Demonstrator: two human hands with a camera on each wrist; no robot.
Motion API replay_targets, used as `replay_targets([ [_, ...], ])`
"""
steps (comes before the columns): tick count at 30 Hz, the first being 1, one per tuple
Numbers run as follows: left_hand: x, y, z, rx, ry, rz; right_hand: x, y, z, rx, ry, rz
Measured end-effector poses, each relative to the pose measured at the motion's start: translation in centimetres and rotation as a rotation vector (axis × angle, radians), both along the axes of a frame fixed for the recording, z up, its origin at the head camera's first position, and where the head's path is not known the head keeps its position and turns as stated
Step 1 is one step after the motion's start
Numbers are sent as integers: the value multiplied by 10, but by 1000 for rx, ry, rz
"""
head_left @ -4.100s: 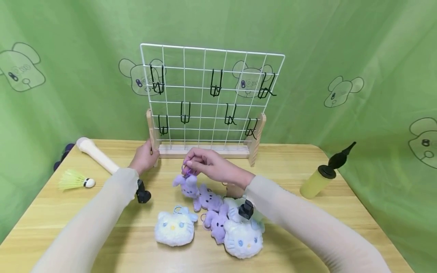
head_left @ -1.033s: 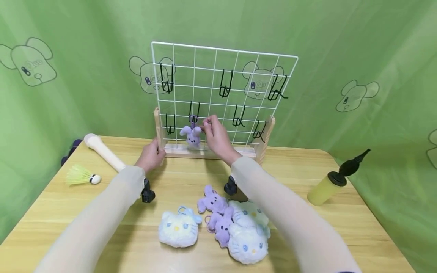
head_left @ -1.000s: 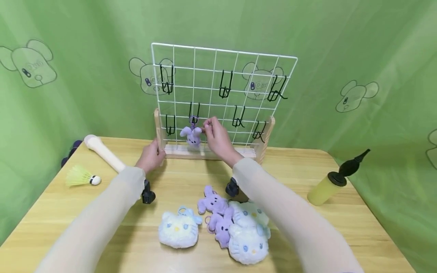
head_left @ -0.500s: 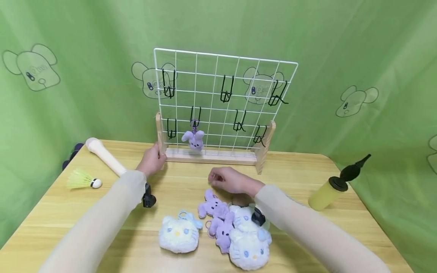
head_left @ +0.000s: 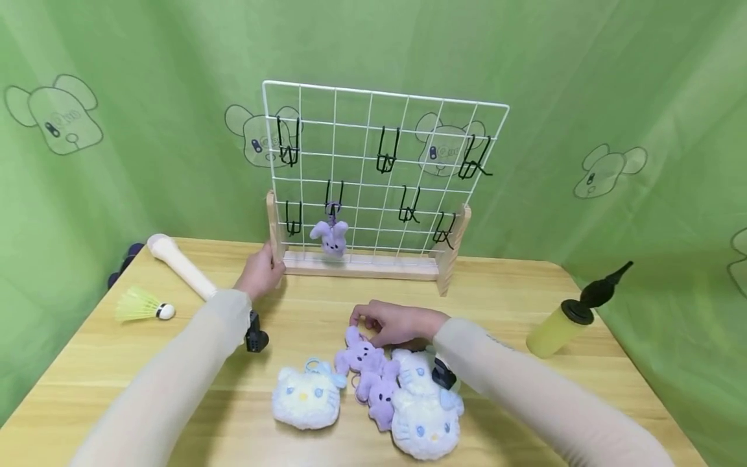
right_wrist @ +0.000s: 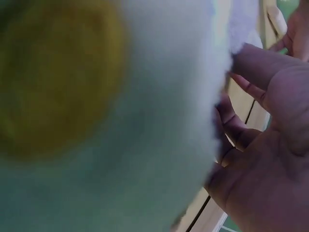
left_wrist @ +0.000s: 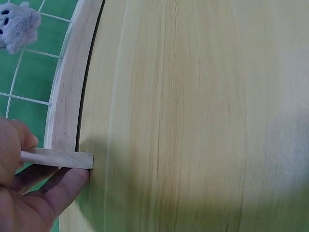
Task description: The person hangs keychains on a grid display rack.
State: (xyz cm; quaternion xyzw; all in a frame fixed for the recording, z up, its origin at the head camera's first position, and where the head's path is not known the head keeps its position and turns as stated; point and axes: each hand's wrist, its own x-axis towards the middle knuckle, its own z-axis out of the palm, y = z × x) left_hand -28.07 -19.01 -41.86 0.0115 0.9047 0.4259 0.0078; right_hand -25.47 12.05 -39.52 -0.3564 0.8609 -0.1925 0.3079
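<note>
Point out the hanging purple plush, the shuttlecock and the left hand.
Hanging purple plush [head_left: 334, 242], head view: on its face.
Shuttlecock [head_left: 142, 307], head view: on its yellow skirt.
Left hand [head_left: 259, 272], head view: on the back of the hand.

text: none readable | bear prints [head_left: 446, 146] on green curtain [head_left: 373, 39]: lettering too faint | right sleeve [head_left: 525, 376]: marks illegible

Seven black hooks [head_left: 386, 164] were counted on one wire-grid rack [head_left: 373, 267]. Three purple plush rabbits [head_left: 382, 400] and three white plush cats [head_left: 306, 400] were recorded as visible. One shuttlecock [head_left: 139, 307], one pale club-shaped item [head_left: 182, 267] and one yellow pump [head_left: 551, 336] were noted. Two wrist-mounted cameras [head_left: 255, 334] were tallied, with one left hand [head_left: 260, 272] and one right hand [head_left: 397, 322].
</note>
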Motion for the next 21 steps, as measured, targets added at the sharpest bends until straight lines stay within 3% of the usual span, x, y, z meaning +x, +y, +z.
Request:
replay_targets([
  [5,1,2,2,16,-15,6,1,-1,0,21,52,46],
  [14,4,1,1,17,-15,5,2,-7,-4,48,36,59],
  [21,1,3,2,24,-19,8,1,-8,-2,45,27,59],
])
